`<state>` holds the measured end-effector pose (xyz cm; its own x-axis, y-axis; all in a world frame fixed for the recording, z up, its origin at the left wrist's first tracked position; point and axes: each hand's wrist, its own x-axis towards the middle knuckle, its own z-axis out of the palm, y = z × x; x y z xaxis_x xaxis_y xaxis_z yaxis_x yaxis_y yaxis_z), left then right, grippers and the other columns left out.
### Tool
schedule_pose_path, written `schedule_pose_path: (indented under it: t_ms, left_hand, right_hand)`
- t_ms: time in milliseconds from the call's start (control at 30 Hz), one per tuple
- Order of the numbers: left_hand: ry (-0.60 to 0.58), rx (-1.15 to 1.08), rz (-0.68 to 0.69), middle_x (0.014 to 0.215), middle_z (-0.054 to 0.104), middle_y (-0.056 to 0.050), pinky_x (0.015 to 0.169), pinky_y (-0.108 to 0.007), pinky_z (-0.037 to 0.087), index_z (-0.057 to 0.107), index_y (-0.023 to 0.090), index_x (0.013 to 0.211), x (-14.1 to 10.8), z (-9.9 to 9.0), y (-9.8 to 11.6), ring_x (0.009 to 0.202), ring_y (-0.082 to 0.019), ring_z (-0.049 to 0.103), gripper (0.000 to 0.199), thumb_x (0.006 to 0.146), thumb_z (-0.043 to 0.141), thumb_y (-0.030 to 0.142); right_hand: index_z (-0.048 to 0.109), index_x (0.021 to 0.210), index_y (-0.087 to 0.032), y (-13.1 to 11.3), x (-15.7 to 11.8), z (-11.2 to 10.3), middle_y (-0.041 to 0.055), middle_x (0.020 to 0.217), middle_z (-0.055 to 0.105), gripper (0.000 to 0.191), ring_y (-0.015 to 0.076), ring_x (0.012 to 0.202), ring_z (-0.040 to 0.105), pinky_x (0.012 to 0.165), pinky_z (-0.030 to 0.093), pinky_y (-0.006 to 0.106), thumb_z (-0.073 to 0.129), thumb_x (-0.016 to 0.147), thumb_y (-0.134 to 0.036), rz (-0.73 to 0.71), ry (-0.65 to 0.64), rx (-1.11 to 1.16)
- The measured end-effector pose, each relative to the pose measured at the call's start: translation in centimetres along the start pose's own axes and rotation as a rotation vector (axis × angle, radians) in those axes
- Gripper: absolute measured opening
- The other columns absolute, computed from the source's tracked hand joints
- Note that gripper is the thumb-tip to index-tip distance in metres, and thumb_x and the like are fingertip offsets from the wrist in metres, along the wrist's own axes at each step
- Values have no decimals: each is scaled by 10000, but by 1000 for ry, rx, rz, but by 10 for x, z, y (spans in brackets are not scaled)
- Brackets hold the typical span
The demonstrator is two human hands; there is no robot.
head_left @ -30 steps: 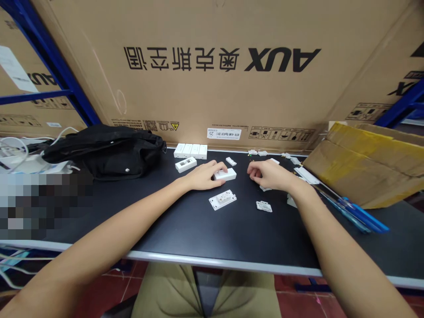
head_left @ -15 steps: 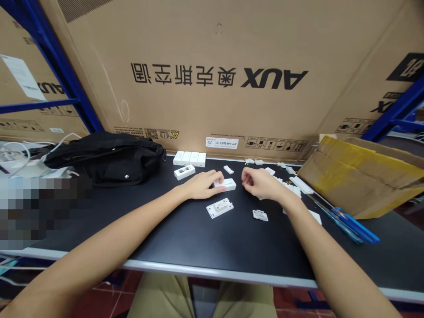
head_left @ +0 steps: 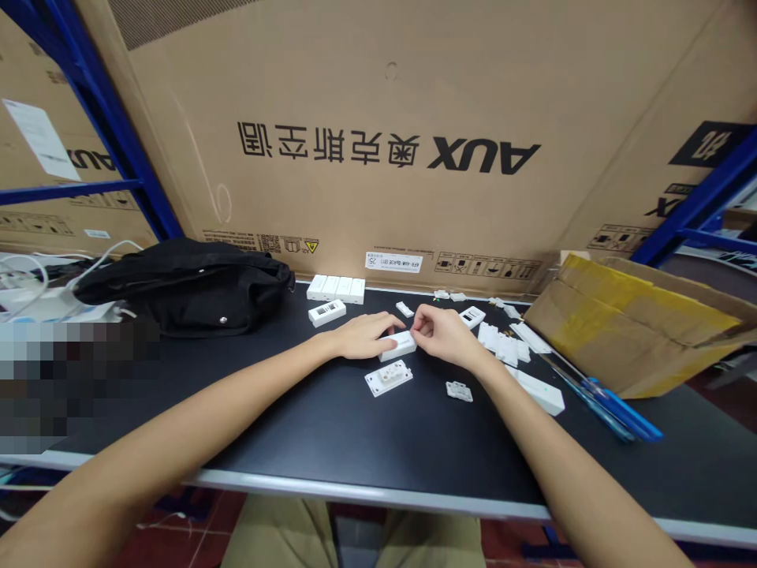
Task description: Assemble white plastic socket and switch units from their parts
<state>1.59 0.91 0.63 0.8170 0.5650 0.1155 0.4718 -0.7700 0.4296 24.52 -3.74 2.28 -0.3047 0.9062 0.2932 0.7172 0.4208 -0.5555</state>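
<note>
My left hand (head_left: 367, 334) grips a small white plastic housing (head_left: 398, 345) on the black tabletop, thumb on the near side and fingers over the far side. At the housing's right end, my right hand (head_left: 436, 334) has its fingertips pinched together; whether something tiny is between them is hidden. Just in front lies a white mounting plate (head_left: 389, 378) with a raised block on it. A small white clip-like part (head_left: 460, 391) rests to the right of that plate. Behind the housing is another small white piece (head_left: 404, 309).
At the back stand several white housings (head_left: 336, 289) in a row, with a slotted white frame (head_left: 327, 313) before them. A black bag (head_left: 195, 284) lies left. On the right are white parts (head_left: 505, 347), blue-handled screwdrivers (head_left: 620, 406) and a taped cardboard box (head_left: 620, 323).
My right hand has moved left, from apart to the right end of the housing. My left hand still holds the housing. The view has shifted slightly.
</note>
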Motion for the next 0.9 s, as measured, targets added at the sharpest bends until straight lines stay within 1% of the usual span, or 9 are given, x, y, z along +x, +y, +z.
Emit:
schedule_pose_path:
  t_ms: [100, 167, 233, 300, 400, 567, 733, 800, 900]
  left_hand:
    - [-38, 31, 29, 1258, 626, -87, 1019, -417, 483, 623, 217, 1267, 9, -1, -3, 1173, -280, 610, 351, 1001, 453, 373]
    - [-47, 46, 37, 1285, 602, -87, 1043, -421, 472, 625, 224, 1287, 15, -1, -6, 1190, -276, 595, 368, 1006, 430, 359]
    - [-44, 53, 46, 1298, 592, -82, 1054, -413, 467, 612, 237, 1318, 20, -1, -8, 1201, -269, 587, 390, 1028, 408, 399]
    - [-35, 58, 59, 1290, 596, -83, 1047, -414, 473, 617, 232, 1293, 24, 0, -9, 1190, -276, 588, 422, 1030, 429, 503]
    - [-2, 77, 61, 1262, 601, -117, 1017, -465, 492, 614, 190, 1227, 26, 4, -7, 1157, -323, 593, 491, 935, 581, 583]
    - [47, 72, 59, 1160, 632, -123, 945, -463, 527, 584, 190, 1069, 22, 7, -5, 1091, -324, 622, 305, 922, 592, 458]
    - [101, -34, 44, 1113, 684, -79, 834, -409, 556, 514, 219, 1166, 19, 8, -8, 963, -272, 691, 319, 894, 634, 337]
    - [121, -79, 49, 1149, 696, -74, 860, -407, 563, 502, 227, 1194, 19, 9, -10, 988, -263, 708, 348, 896, 654, 325]
    - [133, -146, 83, 1312, 680, -99, 1002, -440, 543, 510, 235, 1272, 20, 8, -12, 1183, -288, 687, 419, 920, 686, 378]
  right_hand:
    - [534, 751, -246, 0, 7, -6, 1, 659, 713, 114, 187, 622, 702, 612, 503, 288, 620, 753, -172, 30, 43, -3]
    - [536, 745, -245, -1, 13, -15, 14, 672, 719, 112, 194, 631, 696, 621, 503, 300, 627, 750, -180, 49, 82, -13]
    - [550, 746, -241, -3, 18, -23, 22, 702, 733, 104, 195, 644, 689, 620, 496, 303, 640, 748, -189, 57, 96, -23]
    - [570, 730, -236, -4, 20, -27, 18, 711, 739, 107, 190, 635, 680, 601, 484, 297, 660, 721, -179, 53, 67, -27]
    - [576, 704, -231, -3, 17, -24, 3, 671, 727, 112, 180, 597, 672, 568, 480, 286, 660, 697, -157, 51, 28, -12]
    - [575, 734, -232, 0, 5, -9, -12, 649, 709, 89, 159, 567, 663, 547, 487, 268, 648, 753, -186, 19, 55, 31]
    - [577, 770, -231, -1, -2, -4, -16, 679, 710, 83, 149, 597, 684, 574, 511, 254, 635, 784, -172, -56, 62, 40]
    - [583, 788, -229, -2, -3, -4, -14, 695, 718, 83, 150, 619, 700, 591, 525, 251, 630, 789, -161, -81, 57, 40]
    - [590, 788, -228, -3, -3, -3, -14, 696, 721, 89, 151, 619, 705, 597, 530, 253, 625, 793, -146, -102, 64, 34]
